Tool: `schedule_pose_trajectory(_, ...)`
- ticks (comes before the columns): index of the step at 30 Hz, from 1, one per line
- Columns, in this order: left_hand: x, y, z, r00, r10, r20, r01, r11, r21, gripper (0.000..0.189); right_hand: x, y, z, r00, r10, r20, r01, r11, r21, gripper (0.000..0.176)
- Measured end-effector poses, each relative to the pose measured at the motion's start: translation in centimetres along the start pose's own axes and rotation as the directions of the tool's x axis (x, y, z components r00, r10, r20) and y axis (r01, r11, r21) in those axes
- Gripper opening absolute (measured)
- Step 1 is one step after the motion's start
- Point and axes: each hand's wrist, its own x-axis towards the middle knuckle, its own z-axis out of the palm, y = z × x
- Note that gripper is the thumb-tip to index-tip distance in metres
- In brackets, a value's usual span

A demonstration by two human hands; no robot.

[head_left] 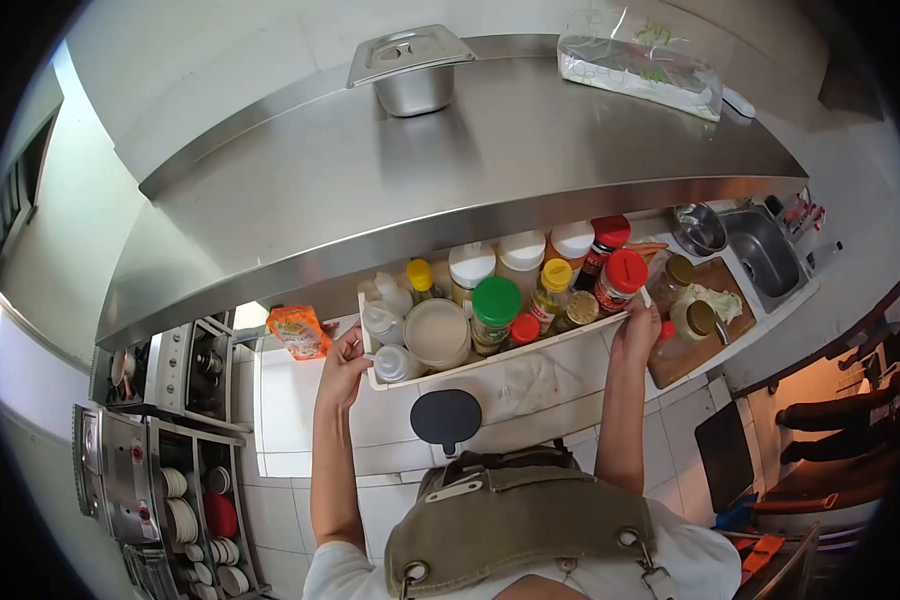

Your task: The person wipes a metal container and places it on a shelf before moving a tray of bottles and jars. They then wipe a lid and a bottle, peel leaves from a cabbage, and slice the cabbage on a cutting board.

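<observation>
- Tray [490,357]: located over the tiled bench [390,432], beneath the front edge of the steel shelf [300,185]. Contact between tray base and bench cannot be confirmed.
- Left hand [346,357]: grasping the tray at its front left corner.
- Right hand [637,328]: grasping the tray at its front right corner — fingers curled at the rim.
- Tray contents: squeeze bottle [398,364] at the front left corner; round tub [437,332] beside it; green-lidded jar [495,300] near the middle; red-lidded jar [621,272] toward the right end.
- Orange packet [299,332]: near the left edge of the bench, just beside the left hand.
- Black disc [446,416]: near the front edge of the bench, between the forearms.
- Cutting board [678,370]: right of the tray, with lidded jars [695,322] upon it.
- Lidded steel container [413,90]: near the shelf's back edge — left of the clear bag [642,75].
</observation>
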Motion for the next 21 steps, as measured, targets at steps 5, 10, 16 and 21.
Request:
schedule_pose_trajectory(5,-1.0,1.1,-1.8,0.998,-0.024,0.06,0.021,0.999,0.04,0.037,-2.8,-0.6,-1.4,0.997,-0.071,0.002,0.071,0.997,0.004,0.025)
schedule_pose_trajectory(10,-1.4,3.0,-1.7,0.993,0.053,0.105,-0.057,0.998,0.038,0.036,-6.0,-3.1,-1.1,0.994,-0.111,-0.015,0.112,0.99,0.09,0.027)
schedule_pose_trajectory(16,-2.8,4.5,-1.6,0.98,0.066,0.187,-0.074,0.997,0.033,0.036,-9.1,-6.2,-2.6,0.991,-0.133,-0.009,0.133,0.991,0.026,0.027)
schedule_pose_trajectory(21,-4.4,5.8,-1.8,0.983,-0.001,0.185,-0.023,0.992,0.124,0.035,-12.3,-8.6,-3.0,0.981,-0.188,-0.054,0.188,0.982,-0.011,0.031)
